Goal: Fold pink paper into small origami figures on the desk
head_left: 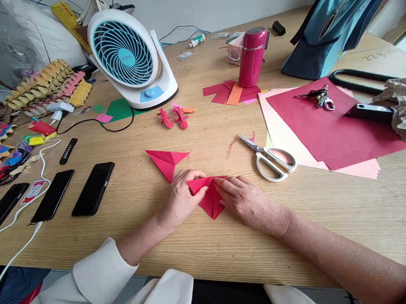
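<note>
Both hands work on a folded red paper (211,203) low over the table's near middle, its lower point facing me. My left hand (182,194) pinches the paper's left flap between thumb and fingers. On the other side, my right hand (246,200) presses its fingers against the upper right part, covering that edge. A second folded red paper triangle (166,161) lies just beyond my left hand, one corner close to the fingers. White-handled scissors (273,161) rest with blades parted, up and to the right of my right hand.
A white fan (126,57) stands at the back left, near two small red folded figures (173,118). A magenta bottle (253,57) is at the back. Dark red sheets (322,135) with keys (320,95) lie right. Several phones (92,189) and white cables (41,161) lie left.
</note>
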Motion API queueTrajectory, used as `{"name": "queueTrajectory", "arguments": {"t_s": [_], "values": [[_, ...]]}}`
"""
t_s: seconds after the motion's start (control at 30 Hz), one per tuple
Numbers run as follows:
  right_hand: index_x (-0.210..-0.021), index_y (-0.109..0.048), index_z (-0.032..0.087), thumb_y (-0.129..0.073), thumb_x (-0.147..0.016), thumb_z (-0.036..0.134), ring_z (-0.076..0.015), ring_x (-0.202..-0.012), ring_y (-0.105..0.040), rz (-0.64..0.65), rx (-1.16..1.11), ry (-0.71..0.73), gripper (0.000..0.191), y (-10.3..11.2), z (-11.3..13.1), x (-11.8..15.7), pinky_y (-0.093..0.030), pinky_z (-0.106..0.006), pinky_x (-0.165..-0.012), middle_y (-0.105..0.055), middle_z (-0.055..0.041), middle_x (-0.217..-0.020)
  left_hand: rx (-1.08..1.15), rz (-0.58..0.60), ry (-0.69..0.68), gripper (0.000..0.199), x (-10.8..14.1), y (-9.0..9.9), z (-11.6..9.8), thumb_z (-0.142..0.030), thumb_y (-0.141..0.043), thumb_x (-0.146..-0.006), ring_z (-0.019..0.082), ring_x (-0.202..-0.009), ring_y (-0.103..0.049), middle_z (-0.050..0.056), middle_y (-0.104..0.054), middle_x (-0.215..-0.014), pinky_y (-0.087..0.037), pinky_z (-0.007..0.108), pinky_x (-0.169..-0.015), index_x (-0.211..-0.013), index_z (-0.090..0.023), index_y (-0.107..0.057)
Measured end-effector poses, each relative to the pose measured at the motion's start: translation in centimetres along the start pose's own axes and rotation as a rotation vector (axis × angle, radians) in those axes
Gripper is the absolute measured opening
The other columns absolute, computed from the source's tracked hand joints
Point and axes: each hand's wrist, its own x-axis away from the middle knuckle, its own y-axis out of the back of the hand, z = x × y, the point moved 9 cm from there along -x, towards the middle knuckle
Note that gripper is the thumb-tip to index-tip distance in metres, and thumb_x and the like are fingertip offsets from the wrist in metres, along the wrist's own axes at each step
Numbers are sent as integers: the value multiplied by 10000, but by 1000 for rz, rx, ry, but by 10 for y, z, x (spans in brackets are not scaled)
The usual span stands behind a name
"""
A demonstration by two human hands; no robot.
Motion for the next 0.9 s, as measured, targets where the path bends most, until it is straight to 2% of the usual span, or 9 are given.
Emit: {"name": "queueTrajectory", "arguments": {"t_s": [0.1,0.23,0.33,0.43,0.67,0.9], "values": [[-1012,-697,70,-462,-993,118,-274,-1016,-595,14,-12,8,240,1,-2,2,-504,-405,-820,-639,-206,-1194,-76,26,-175,186,4,-3,-13,-104,-626,-880,220,-921,-630,54,-705,-963,-538,396,-848,-1039,-199,-617],[-1089,-683,58,-469,-996,127,-277,-1040,-606,7,-31,-7,244,3,-5,5,-517,-424,-862,-623,-216,-1248,-120,93,-400,383,14,-8,-24,20,-530,-859,228,-980,-629,88,-706,-1075,-542,407,-881,-1177,-175,-616],[-1138,-670,45,-472,-995,124,-296,-1092,-605,6,-28,9,258,2,-5,6,-526,-445,-890,-608,-225,-1292,-131,135,-511,421,19,-11,-26,25,-493,-879,234,-1050,-639,113,-695,-1163,-548,414,-912,-1243,-156,-600],[-1199,-648,29,-469,-992,108,-314,-1162,-591,13,-29,30,285,1,-5,7,-536,-454,-915,-599,-225,-1328,-133,160,-582,419,21,-12,-25,1,-479,-909,232,-1105,-648,132,-682,-1232,-557,408,-936,-1284,-153,-585],[-1315,-597,33,-444,-1023,157,-292,-1227,-584,16,-96,11,352,4,-16,9,-527,-449,-1004,-593,-208,-1366,-195,205,-740,354,20,-10,-29,-47,-495,-925,252,-1115,-676,143,-699,-1236,-575,401,-938,-1253,-120,-606],[-1357,-565,24,-480,-1016,186,-304,-1220,-584,11,-168,-36,387,6,-20,11,-525,-479,-1010,-594,-218,-1367,-130,255,-764,380,20,-12,-25,-103,-535,-938,275,-1202,-648,180,-666,-1299,-549,411,-1021,-1315,-99,-579]]}}
